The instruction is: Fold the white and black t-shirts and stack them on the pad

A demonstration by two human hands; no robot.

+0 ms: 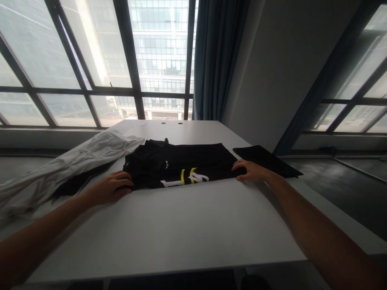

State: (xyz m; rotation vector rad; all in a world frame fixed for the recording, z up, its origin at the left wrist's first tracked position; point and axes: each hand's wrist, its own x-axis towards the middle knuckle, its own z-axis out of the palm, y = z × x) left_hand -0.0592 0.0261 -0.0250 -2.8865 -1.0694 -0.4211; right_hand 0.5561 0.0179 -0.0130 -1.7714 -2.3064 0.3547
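Note:
A black T-shirt with a white and yellow print lies folded lengthwise on the white table, its near edge running between my hands. At its left end, my left hand grips the near corner by the neck or sleeve part, fingers on top and thumb at the edge. My right hand holds the other near corner, thumb and fingers curled round the cloth. The fingertips of both hands are partly hidden by the dark fabric.
White cloth is heaped along the table's left side, with a dark piece under it. A flat black folded item lies on the right edge. Beyond the table are windows and a blue curtain.

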